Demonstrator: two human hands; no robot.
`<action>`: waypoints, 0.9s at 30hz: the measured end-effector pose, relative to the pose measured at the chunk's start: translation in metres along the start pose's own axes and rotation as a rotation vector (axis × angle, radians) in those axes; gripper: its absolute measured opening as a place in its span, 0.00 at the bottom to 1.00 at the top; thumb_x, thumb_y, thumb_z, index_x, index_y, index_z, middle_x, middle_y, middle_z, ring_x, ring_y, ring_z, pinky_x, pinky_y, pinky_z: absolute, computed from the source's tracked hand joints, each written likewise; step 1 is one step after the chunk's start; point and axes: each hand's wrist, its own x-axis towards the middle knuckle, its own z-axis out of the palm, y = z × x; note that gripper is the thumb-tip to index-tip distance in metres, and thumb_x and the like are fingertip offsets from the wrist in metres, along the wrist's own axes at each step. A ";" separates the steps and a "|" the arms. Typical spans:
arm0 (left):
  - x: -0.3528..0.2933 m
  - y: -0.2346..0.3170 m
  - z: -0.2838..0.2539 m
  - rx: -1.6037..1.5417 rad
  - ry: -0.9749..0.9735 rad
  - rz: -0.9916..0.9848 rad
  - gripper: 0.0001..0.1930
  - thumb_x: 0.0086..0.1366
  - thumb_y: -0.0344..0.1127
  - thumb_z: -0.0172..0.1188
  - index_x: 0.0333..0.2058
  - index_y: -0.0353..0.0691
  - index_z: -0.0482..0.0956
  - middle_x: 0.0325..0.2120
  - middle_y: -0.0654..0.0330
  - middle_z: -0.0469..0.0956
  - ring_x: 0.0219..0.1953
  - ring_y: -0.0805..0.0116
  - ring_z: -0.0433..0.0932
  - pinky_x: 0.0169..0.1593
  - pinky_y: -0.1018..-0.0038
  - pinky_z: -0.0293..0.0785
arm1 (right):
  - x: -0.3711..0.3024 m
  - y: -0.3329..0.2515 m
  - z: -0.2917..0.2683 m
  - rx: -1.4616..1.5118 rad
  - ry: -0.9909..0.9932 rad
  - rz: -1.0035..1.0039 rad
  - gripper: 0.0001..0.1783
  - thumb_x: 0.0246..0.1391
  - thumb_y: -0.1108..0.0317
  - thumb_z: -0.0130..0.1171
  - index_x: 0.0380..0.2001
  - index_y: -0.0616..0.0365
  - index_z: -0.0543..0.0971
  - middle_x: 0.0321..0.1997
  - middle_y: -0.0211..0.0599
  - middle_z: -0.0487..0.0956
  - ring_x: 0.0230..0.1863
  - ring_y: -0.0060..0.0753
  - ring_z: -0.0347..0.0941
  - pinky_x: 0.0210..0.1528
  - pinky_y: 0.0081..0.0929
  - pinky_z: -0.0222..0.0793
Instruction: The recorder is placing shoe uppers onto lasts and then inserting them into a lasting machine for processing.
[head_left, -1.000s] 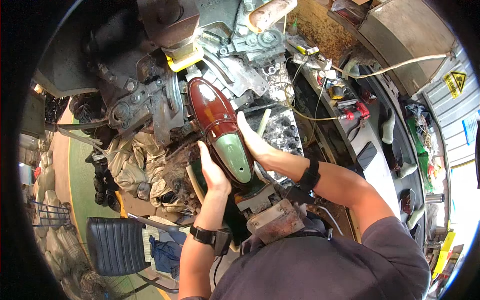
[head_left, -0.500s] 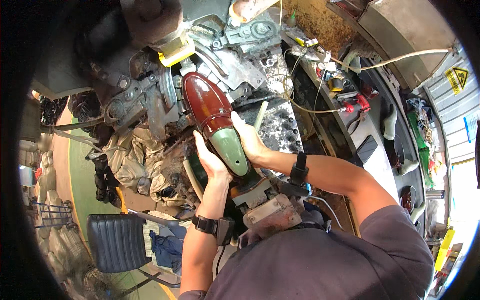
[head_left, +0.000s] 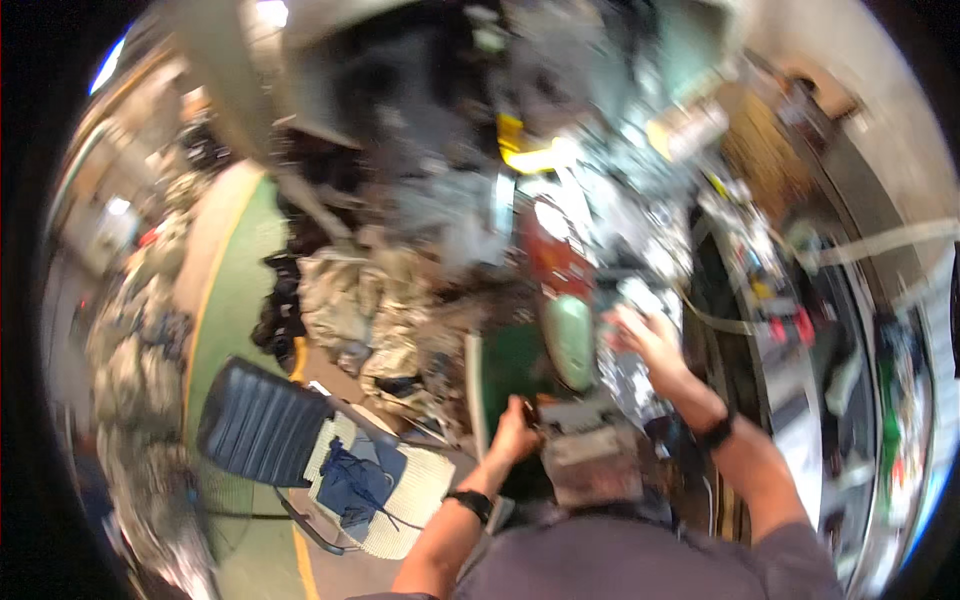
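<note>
A: Where's the shoe?
B: The red-brown shoe (head_left: 556,265) is at the machine (head_left: 430,200), toe pointing up toward a yellow part (head_left: 538,158), with a green shoe form (head_left: 571,342) showing at the heel end.

A: And the hands?
B: The right hand (head_left: 648,338) is just right of the shoe, apart from it; blur hides whether its fingers close on anything. The left hand (head_left: 516,432) is lower, beside a worn metal block (head_left: 596,462); I can't tell its grip either.

A: What's around them?
B: Pale bundles (head_left: 345,300) heaped at left, a green floor (head_left: 232,325) with a yellow line, and a bench (head_left: 790,420) on the right with a red tool (head_left: 800,326).

A: Counts?
B: One shoe, two dark wristbands (head_left: 472,504), one black-backed chair (head_left: 265,422), one blue cloth (head_left: 352,487) on its seat. The bundles blur together.

A: Labels?
B: Too smeared to read.
</note>
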 end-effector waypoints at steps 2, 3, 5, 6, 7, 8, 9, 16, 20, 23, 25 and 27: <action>-0.018 0.002 -0.015 -0.121 -0.065 -0.105 0.34 0.42 0.39 0.81 0.44 0.37 0.71 0.35 0.49 0.82 0.41 0.57 0.83 0.46 0.64 0.78 | -0.014 0.001 -0.005 -0.059 0.012 -0.103 0.22 0.64 0.58 0.62 0.49 0.68 0.78 0.37 0.35 0.80 0.35 0.26 0.79 0.40 0.28 0.78; -0.033 0.018 -0.027 -0.177 -0.081 -0.013 0.32 0.44 0.38 0.80 0.48 0.38 0.76 0.35 0.51 0.83 0.42 0.58 0.83 0.48 0.64 0.78 | -0.023 0.001 -0.005 0.000 0.048 -0.142 0.19 0.64 0.62 0.61 0.49 0.68 0.76 0.39 0.36 0.80 0.35 0.26 0.79 0.42 0.29 0.79; -0.063 0.051 -0.050 -0.035 -0.141 0.088 0.29 0.47 0.38 0.79 0.50 0.40 0.82 0.37 0.53 0.84 0.41 0.59 0.83 0.49 0.65 0.78 | -0.048 -0.005 -0.013 -0.087 0.051 -0.242 0.15 0.66 0.66 0.59 0.50 0.65 0.76 0.43 0.38 0.82 0.36 0.26 0.80 0.42 0.29 0.79; -0.079 0.068 -0.065 -0.044 -0.111 0.087 0.29 0.47 0.38 0.79 0.50 0.40 0.82 0.37 0.53 0.84 0.41 0.59 0.83 0.49 0.65 0.78 | -0.062 -0.008 -0.011 -0.110 0.045 -0.302 0.14 0.67 0.66 0.58 0.50 0.64 0.76 0.43 0.37 0.82 0.36 0.26 0.79 0.42 0.28 0.79; -0.093 0.085 -0.086 0.018 -0.056 0.142 0.27 0.47 0.38 0.79 0.48 0.41 0.84 0.35 0.54 0.84 0.40 0.61 0.83 0.47 0.68 0.79 | -0.076 -0.011 -0.008 -0.129 0.046 -0.360 0.14 0.67 0.67 0.58 0.50 0.64 0.76 0.43 0.36 0.82 0.36 0.26 0.79 0.43 0.28 0.78; -0.103 0.101 -0.110 0.086 -0.012 0.201 0.25 0.47 0.38 0.79 0.46 0.42 0.87 0.34 0.56 0.84 0.39 0.63 0.84 0.44 0.70 0.79 | -0.087 -0.015 -0.004 -0.132 0.037 -0.368 0.14 0.67 0.67 0.58 0.50 0.64 0.76 0.43 0.36 0.82 0.36 0.26 0.79 0.43 0.28 0.78; -0.109 0.118 -0.134 -0.031 0.084 0.287 0.24 0.46 0.38 0.80 0.44 0.41 0.86 0.32 0.57 0.83 0.36 0.65 0.83 0.44 0.70 0.80 | -0.097 -0.020 0.000 -0.164 -0.004 -0.381 0.15 0.67 0.68 0.57 0.52 0.64 0.76 0.44 0.36 0.82 0.38 0.26 0.79 0.45 0.27 0.77; -0.064 0.236 -0.226 -1.056 0.288 0.296 0.16 0.64 0.33 0.64 0.49 0.33 0.79 0.39 0.57 0.84 0.41 0.66 0.83 0.46 0.69 0.80 | -0.169 -0.089 0.042 -0.541 -0.615 -0.739 0.43 0.54 0.57 0.72 0.68 0.65 0.67 0.66 0.48 0.74 0.67 0.43 0.69 0.68 0.39 0.61; -0.015 0.277 -0.198 -1.315 -0.034 -0.002 0.12 0.71 0.42 0.59 0.42 0.40 0.80 0.36 0.56 0.85 0.36 0.63 0.84 0.43 0.63 0.82 | -0.218 -0.106 0.042 -0.387 -0.451 -0.833 0.53 0.45 0.58 0.80 0.69 0.69 0.64 0.72 0.53 0.66 0.73 0.47 0.61 0.73 0.41 0.53; 0.005 0.316 -0.138 -1.272 -0.485 -0.201 0.15 0.73 0.46 0.56 0.40 0.41 0.82 0.34 0.56 0.85 0.37 0.60 0.85 0.45 0.61 0.82 | -0.250 -0.136 0.020 -0.431 -0.318 -0.935 0.57 0.43 0.62 0.81 0.72 0.64 0.59 0.76 0.47 0.61 0.73 0.42 0.62 0.73 0.36 0.58; 0.010 0.331 -0.085 -1.160 -0.668 -0.305 0.16 0.72 0.47 0.57 0.40 0.39 0.82 0.35 0.56 0.85 0.37 0.59 0.85 0.45 0.61 0.81 | -0.272 -0.128 -0.002 -0.340 -0.257 -0.915 0.60 0.42 0.62 0.82 0.73 0.63 0.57 0.77 0.47 0.58 0.77 0.40 0.55 0.76 0.35 0.50; 0.024 0.314 -0.036 -1.149 -0.965 -0.317 0.17 0.73 0.46 0.54 0.44 0.37 0.81 0.39 0.55 0.85 0.40 0.61 0.85 0.48 0.64 0.81 | -0.304 -0.129 -0.017 -0.304 -0.201 -0.766 0.63 0.41 0.64 0.82 0.74 0.63 0.54 0.79 0.45 0.54 0.79 0.36 0.48 0.78 0.35 0.42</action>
